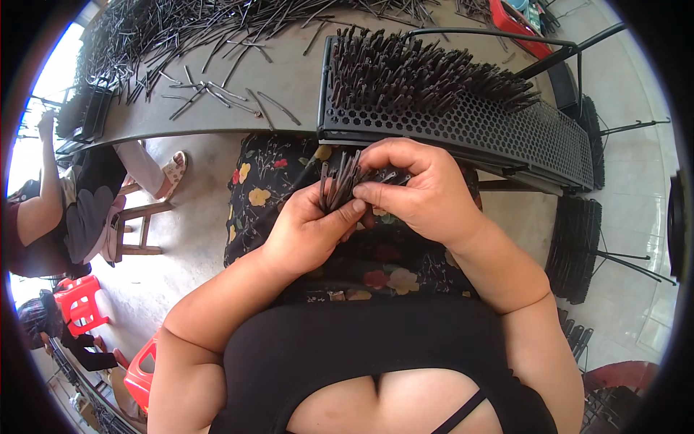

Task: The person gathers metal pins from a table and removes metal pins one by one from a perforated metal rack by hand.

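My left hand (309, 226) is closed around a bundle of thin dark strips (340, 182), their ends sticking up above my fingers. At the bundle's right side, my right hand (423, 192) is closed with thumb and fingers pinching some of the strips; a few ends show under its fingers. Both hands are over my flowered skirt (264, 170), just in front of the table edge. Beyond them stands a black perforated rack (491, 123), its left and back holes packed with upright dark strips (412, 72).
A heap of loose dark strips (152, 36) covers the back left of the table (289, 65), with several scattered nearer. More filled racks (575, 246) stand at the right. People sit at the left, near a wooden stool (141, 224) and red plastic stools (79, 300).
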Motion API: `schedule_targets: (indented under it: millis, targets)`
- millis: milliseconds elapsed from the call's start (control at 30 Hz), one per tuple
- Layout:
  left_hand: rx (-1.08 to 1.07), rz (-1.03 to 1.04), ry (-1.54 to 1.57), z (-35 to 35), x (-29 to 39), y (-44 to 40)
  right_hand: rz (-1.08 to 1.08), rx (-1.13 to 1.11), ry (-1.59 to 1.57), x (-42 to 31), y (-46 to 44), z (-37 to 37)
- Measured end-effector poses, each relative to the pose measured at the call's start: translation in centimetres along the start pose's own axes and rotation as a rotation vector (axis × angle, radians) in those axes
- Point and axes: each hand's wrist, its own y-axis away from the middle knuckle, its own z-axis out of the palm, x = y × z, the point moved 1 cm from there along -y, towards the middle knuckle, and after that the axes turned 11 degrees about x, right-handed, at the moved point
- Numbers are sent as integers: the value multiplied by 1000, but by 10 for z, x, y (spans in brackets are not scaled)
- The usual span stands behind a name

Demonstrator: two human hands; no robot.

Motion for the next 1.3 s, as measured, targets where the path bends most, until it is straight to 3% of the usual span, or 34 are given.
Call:
schedule_targets:
  millis: [67, 200, 333, 433, 567, 667, 800, 900, 967, 1033, 1100, 1167, 1233, 1300]
  targets:
    - [-10, -5, -34, -3, -1, 0, 395, -26, -348, -4, 1, -2]
    - [-29, -74, -37, -3, 0, 0, 131, 254, -372, -3, -13, -24]
    - [-19, -128, 65, -4, -5, -4, -518, 662, 83, 5, -25, -43]
    - [-26, -172, 76, -4, -4, -5, -644, 706, 285, 7, -27, -47]
    - [-33, -175, 71, -4, -3, -4, -620, 668, 389, 13, -30, -45]
    - [-45, -183, 92, -7, -6, -6, -889, 583, 735, 8, -38, -45]
    - [-44, -226, 182, -7, -5, -5, -844, 449, 614, 2, -29, -31]
    - [-106, -195, 238, -6, -3, -4, -320, 140, 159, -7, -13, -15]
    - [-138, -181, 239, -6, -5, -3, -351, -40, 276, -2, -14, -15]
    - [-170, -166, 240, -5, -5, -3, -293, -39, 241, -3, -13, -15]
    - [-185, -168, 139, -5, -5, -3, 75, -91, 69, -4, -13, -21]
    - [-190, -165, 110, -3, 1, -2, 104, -79, 32, -6, -11, -22]
    - [-196, -161, 82, -2, 2, -1, -131, -82, 155, -6, -9, -25]
    - [-205, -150, -21, -2, 1, -2, -84, -63, 93, -2, -8, -29]
